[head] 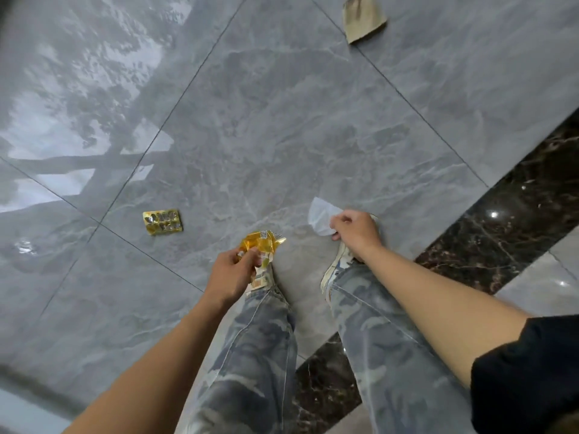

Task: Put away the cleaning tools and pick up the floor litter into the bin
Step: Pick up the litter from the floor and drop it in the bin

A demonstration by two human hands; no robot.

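Over the grey tiled floor [282, 120], the left hand [232, 274] clutches a crumpled yellow wrapper [261, 245] in curled fingers; to its left lies a gold blister pack [163, 221]. The right hand [354, 230] pinches a white tissue [321, 214]. A brown paper scrap [363, 18] lies far ahead.

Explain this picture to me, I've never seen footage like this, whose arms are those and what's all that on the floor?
There is no machine here. A person wears a camera on the head, so this one picture looks down over their own arms, legs and shoes at a grey tiled floor. The left hand grips a crumpled yellow wrapper. The right hand pinches a white tissue; whether it has left the floor is not clear. Lying on the tiles are a gold blister pack to the left and a brown paper scrap farther ahead. No bin is in view.
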